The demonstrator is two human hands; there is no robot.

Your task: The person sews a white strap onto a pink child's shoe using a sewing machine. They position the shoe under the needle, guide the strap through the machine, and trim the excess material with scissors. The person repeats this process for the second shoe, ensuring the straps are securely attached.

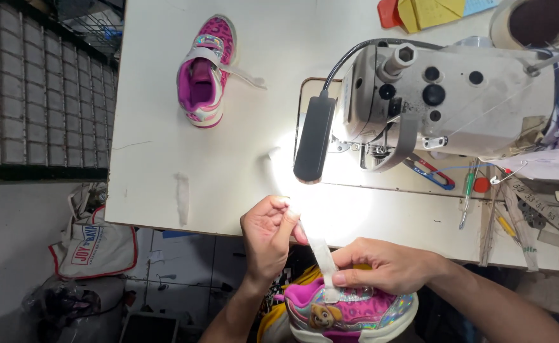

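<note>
The white strap (322, 254) ran slantwise up from the pink shoe (349, 311), its top pinched in the left hand (268, 235), its base pinned to the shoe by right hand (381, 267) fingers.

A hard glare is thrown onto the white table (165, 159) by the gooseneck lamp (313, 138) — detail there is washed out. The floor at left is left dim, and straight edges are bowed near the borders.
</note>
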